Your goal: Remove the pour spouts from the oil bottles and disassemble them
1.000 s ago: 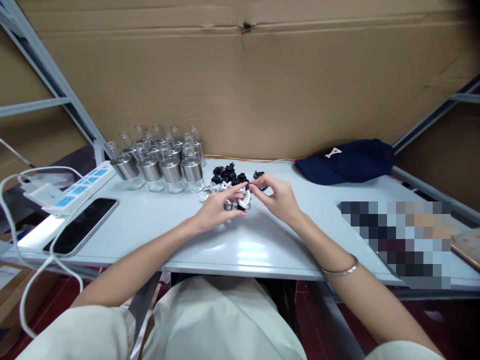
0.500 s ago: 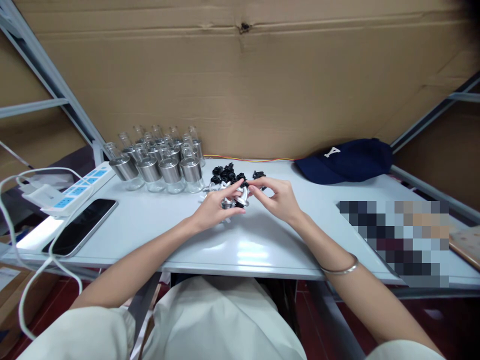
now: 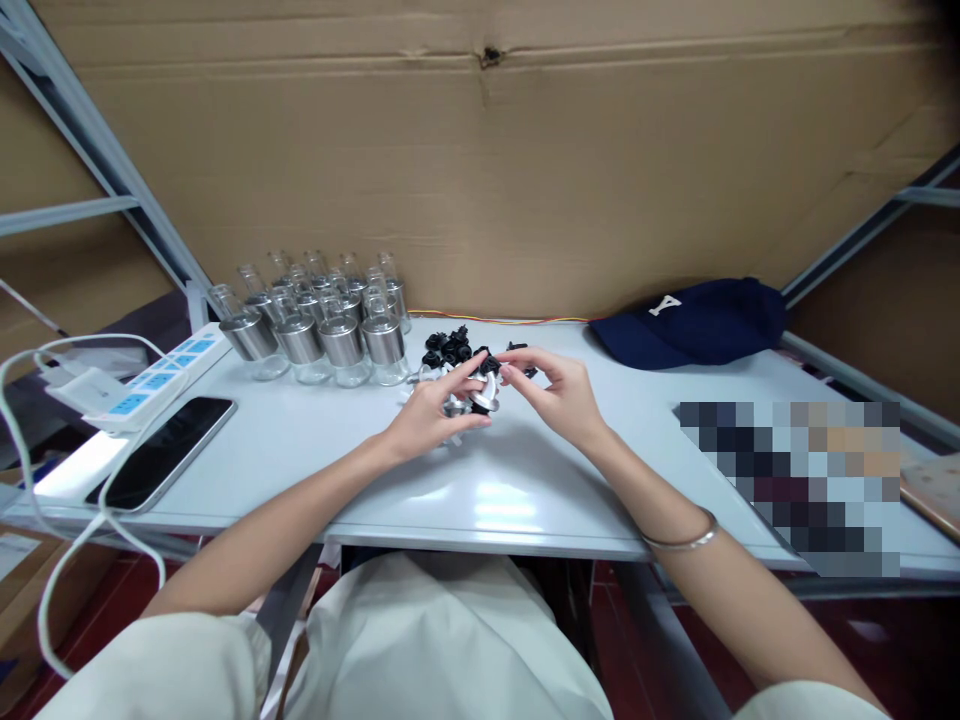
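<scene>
My left hand (image 3: 424, 418) grips a silver curved pouring spout (image 3: 489, 396) with a round base, above the table. At the spout's upper end sits a small black cap (image 3: 489, 364). The thumb and forefinger of my right hand (image 3: 564, 398) pinch this cap from the right, while a left fingertip lies against it. Just behind my hands is a pile of black plastic parts (image 3: 444, 347), and more black parts (image 3: 517, 348) lie behind my right fingers. Further silver spouts (image 3: 429, 374) are partly hidden by my left hand.
Several glass bottles with steel sleeves (image 3: 341, 342) stand at the back left. A power strip (image 3: 161, 378) with white cables and a phone (image 3: 165, 452) lie at the left. A dark blue cap hat (image 3: 697, 325) rests at the back right, before the cardboard wall (image 3: 495, 190).
My right fingers have shifted slightly, and more of the black cap shows at the spout's tip. My left hand keeps its hold on the spout.
</scene>
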Demonstrator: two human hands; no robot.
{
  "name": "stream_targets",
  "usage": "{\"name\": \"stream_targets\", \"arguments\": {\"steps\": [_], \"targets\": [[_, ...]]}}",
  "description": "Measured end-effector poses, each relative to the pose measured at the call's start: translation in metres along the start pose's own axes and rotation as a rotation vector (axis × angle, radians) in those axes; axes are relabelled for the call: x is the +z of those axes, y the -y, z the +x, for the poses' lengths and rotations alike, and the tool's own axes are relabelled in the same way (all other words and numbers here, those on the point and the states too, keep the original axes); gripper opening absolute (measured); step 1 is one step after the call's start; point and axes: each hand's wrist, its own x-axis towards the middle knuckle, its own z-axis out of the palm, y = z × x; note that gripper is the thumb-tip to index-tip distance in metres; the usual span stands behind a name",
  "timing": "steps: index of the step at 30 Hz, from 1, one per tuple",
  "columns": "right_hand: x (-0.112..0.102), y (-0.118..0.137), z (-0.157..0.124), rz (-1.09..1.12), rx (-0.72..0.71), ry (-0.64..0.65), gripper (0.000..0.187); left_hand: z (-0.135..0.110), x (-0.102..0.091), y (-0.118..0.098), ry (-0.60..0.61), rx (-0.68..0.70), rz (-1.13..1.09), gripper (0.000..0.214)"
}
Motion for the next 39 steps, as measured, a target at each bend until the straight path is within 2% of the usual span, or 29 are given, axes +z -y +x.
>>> {"name": "stream_targets", "arguments": {"steps": [9, 18, 27, 34, 39], "targets": [[0.001, -0.0003, 0.0002, 0.014, 0.01, 0.011, 0.014, 0.0005, -0.0017, -0.0024, -0.024, -0.028, -0.027, 0.068], [0.0034, 0.0005, -0.0009, -0.005, 0.021, -0.108, 0.013, 0.0, 0.0, -0.0008, 0.016, -0.039, -0.076, 0.073], [0.0017, -0.0007, -0.0002, 0.031, -0.041, -0.043, 0.015, -0.0002, -0.0009, 0.0028, -0.044, -0.015, -0.047, 0.069], [0.0018, -0.0017, -0.0013, 0.055, -0.087, 0.049, 0.028, -0.0007, 0.0004, 0.0039, -0.087, 0.007, -0.059, 0.067], [0.003, -0.0013, -0.0015, 0.057, -0.083, 0.041, 0.027, -0.0002, 0.0005, 0.0034, -0.092, 0.048, -0.055, 0.066]]}}
